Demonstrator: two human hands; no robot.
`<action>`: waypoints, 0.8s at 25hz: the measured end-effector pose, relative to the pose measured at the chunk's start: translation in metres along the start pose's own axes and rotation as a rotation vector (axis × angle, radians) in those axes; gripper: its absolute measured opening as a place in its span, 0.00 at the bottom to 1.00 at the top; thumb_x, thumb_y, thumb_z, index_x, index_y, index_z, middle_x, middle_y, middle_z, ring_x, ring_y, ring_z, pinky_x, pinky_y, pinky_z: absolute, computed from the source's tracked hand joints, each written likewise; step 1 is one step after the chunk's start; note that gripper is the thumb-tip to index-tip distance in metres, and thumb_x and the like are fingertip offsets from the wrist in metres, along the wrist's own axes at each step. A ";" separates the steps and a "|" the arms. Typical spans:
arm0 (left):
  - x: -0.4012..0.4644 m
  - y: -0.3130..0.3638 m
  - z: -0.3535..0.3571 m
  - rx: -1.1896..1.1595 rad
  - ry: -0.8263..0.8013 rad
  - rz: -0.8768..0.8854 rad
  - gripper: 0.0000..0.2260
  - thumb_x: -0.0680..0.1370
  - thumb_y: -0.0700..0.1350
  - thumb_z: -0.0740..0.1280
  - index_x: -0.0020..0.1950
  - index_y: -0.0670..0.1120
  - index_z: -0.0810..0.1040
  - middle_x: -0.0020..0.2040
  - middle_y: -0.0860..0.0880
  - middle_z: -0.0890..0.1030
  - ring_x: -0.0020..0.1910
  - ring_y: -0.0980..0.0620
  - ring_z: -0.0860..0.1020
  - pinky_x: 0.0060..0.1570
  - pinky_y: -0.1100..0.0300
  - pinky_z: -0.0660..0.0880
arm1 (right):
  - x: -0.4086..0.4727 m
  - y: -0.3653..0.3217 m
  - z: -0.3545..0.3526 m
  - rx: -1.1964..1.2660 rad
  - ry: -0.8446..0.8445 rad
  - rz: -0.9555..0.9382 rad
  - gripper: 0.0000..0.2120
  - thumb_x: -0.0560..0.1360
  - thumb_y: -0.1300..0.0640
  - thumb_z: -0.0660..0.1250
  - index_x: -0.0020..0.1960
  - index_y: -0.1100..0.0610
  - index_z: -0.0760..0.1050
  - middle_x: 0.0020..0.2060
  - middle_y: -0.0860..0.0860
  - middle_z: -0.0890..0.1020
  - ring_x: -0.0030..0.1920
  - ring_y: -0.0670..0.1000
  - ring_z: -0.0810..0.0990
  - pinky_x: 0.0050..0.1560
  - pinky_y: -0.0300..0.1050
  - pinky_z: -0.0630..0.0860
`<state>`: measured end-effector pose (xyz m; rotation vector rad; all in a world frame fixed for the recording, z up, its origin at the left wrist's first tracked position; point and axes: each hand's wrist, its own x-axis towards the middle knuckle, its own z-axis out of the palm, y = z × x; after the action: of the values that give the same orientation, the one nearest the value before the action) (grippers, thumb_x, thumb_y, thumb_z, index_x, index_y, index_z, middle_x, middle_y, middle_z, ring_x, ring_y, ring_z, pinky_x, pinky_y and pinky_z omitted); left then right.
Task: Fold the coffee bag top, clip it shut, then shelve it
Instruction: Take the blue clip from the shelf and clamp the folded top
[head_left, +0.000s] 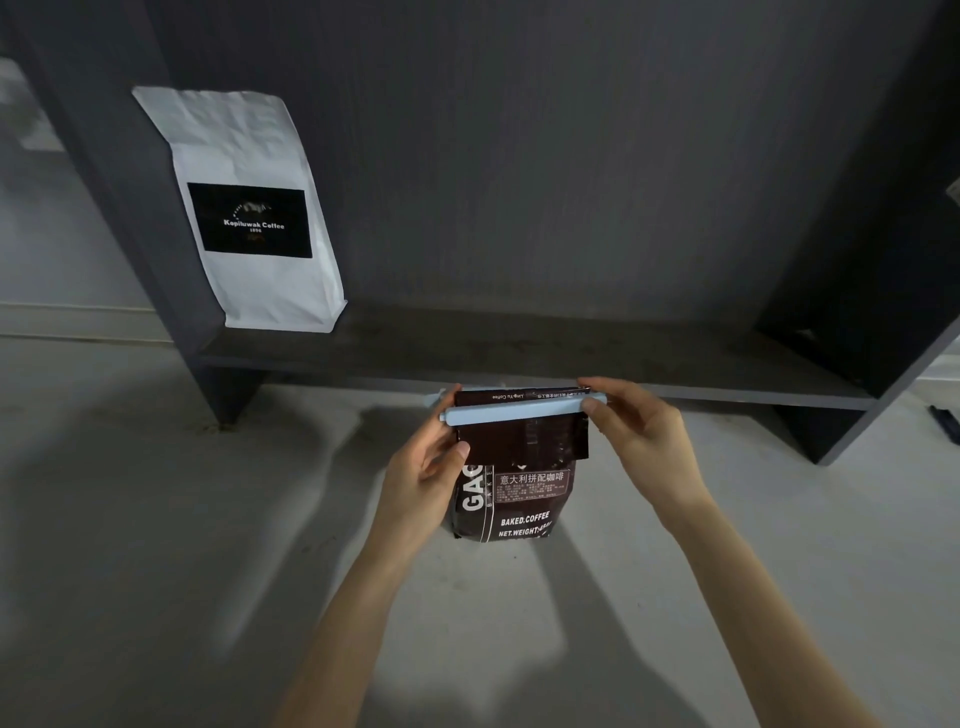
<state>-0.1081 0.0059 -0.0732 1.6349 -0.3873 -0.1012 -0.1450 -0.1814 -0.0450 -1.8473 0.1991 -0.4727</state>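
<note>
A dark brown coffee bag (514, 499) with white lettering stands upright on the pale floor in front of the shelf. Its top is folded down toward me. A long light blue clip (519, 411) lies across the fold. My left hand (426, 467) grips the bag's left side, fingers at the clip's left end. My right hand (639, 431) pinches the clip's right end between thumb and fingers. The dark grey shelf (519, 358) runs just behind the bag.
A white coffee bag (249, 208) with a black label stands at the shelf's left end, leaning on the back panel. Dark upright panels (130, 208) bound the shelf on both sides. A small dark object (945, 421) lies on the floor at far right.
</note>
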 end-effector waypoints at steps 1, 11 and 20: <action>0.000 0.000 0.000 0.001 -0.005 0.001 0.25 0.75 0.33 0.59 0.63 0.58 0.59 0.48 0.63 0.76 0.44 0.76 0.74 0.47 0.81 0.68 | -0.001 0.000 -0.001 -0.013 0.011 0.001 0.06 0.73 0.61 0.64 0.48 0.56 0.77 0.38 0.56 0.81 0.39 0.45 0.79 0.36 0.28 0.72; 0.000 -0.002 0.000 0.013 0.032 -0.008 0.28 0.75 0.33 0.60 0.64 0.60 0.56 0.49 0.60 0.76 0.45 0.74 0.75 0.47 0.80 0.69 | -0.006 0.002 -0.003 -0.116 0.036 -0.016 0.08 0.73 0.60 0.64 0.51 0.57 0.77 0.39 0.46 0.79 0.39 0.38 0.80 0.43 0.37 0.77; -0.004 0.014 0.002 -0.014 0.094 -0.021 0.09 0.76 0.46 0.59 0.45 0.61 0.73 0.38 0.73 0.80 0.42 0.76 0.75 0.43 0.74 0.73 | -0.014 0.001 0.001 -0.037 0.081 0.006 0.06 0.73 0.61 0.64 0.48 0.55 0.77 0.40 0.46 0.80 0.40 0.41 0.79 0.42 0.28 0.75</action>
<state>-0.1152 0.0047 -0.0598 1.6242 -0.2964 -0.0426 -0.1569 -0.1763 -0.0490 -1.8649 0.2700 -0.5438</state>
